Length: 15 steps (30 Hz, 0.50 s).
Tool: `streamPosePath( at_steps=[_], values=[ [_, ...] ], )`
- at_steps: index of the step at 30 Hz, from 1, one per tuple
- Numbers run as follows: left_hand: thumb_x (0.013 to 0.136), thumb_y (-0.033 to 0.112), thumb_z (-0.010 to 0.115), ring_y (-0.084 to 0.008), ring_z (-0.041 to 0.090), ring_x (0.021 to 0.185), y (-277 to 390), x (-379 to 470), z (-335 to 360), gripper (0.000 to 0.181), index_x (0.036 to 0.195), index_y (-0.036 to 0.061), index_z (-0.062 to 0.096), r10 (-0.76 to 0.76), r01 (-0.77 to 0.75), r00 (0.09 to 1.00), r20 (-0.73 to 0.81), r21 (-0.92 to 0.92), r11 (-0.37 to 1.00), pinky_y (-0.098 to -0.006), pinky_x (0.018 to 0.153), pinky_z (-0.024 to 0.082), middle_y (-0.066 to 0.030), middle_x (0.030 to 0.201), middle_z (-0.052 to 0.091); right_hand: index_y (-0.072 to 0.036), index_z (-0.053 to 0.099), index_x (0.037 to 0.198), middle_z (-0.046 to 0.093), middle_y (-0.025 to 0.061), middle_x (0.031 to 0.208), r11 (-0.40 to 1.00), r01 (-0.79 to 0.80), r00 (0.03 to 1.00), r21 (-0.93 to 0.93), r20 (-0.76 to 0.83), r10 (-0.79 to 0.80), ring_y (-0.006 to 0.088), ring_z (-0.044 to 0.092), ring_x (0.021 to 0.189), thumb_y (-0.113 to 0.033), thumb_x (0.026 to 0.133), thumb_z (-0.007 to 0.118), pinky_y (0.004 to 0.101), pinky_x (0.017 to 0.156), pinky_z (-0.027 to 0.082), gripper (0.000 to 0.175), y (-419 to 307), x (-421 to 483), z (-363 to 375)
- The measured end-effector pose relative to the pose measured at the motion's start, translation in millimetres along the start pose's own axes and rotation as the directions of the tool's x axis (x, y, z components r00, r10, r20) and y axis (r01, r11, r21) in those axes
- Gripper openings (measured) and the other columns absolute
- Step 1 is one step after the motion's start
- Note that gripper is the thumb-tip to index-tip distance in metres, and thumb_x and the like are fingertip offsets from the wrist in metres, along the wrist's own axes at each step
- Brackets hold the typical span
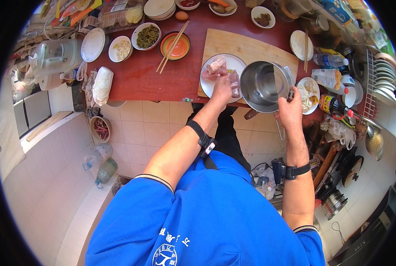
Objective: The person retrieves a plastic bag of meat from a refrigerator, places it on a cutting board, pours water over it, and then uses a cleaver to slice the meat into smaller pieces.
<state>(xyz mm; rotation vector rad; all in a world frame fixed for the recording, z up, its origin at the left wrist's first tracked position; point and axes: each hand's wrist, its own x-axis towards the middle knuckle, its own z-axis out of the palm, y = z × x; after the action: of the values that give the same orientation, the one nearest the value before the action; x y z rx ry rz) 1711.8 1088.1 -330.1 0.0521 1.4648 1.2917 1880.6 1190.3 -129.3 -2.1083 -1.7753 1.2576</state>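
Note:
A white plate with a dark rim point(207, 87) rests on the wooden cutting board point(238, 40) and carries pieces of raw meat point(217, 66). Reaching over that plate, my left hand point(223, 89) grips some of the meat, its fingertips partly hidden. A stainless steel pot point(263, 81) is tilted beside the plate, its open mouth towards me, with no food visible inside. My right hand point(291, 108) holds this pot at its right side. Below the pot's lower edge, a brown wooden handle point(251, 114) juts past the table edge.
Around the red table point(134, 79) stand an orange patterned dish point(181, 50) with chopsticks, a bowl of chopped greens point(148, 37), an egg point(181, 15) and a white-wrapped bundle point(102, 85). A plate of garlic and ginger-like pieces point(307, 96) and a dark sauce bottle point(332, 103) lie at right.

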Motion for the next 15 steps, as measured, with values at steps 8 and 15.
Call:
streamPosePath(
  at_steps=[8,15],
  values=[
    [0.114,0.012,0.05,-0.0167,0.07,0.106,-8,1,10,0.037,0.145,-0.0057,0.059,0.026,-0.016,0.994,0.103,-0.098,0.995,-0.0338,0.09,0.058,-0.0089,0.124,0.072,0.001,0.041,0.159,0.074,0.0239,0.118,0.999,-0.002,1.0,-0.04,-0.004,0.001,0.0304,0.077,0.085,-0.015,0.089,0.067,0.043,0.071,0.065,0.076,2,6,-3],
    [0.104,0.005,0.063,-0.0178,0.073,0.09,10,-14,10,0.043,0.145,-0.0079,0.058,0.017,0.008,0.982,0.186,-0.129,0.992,-0.0333,0.078,0.059,-0.0118,0.112,0.075,0.002,0.043,0.158,0.071,0.0296,0.134,0.981,0.086,0.993,-0.173,-0.061,-0.098,0.0412,0.07,0.126,-0.019,0.088,0.069,0.0471,0.113,0.05,0.078,9,16,3]
  ],
)
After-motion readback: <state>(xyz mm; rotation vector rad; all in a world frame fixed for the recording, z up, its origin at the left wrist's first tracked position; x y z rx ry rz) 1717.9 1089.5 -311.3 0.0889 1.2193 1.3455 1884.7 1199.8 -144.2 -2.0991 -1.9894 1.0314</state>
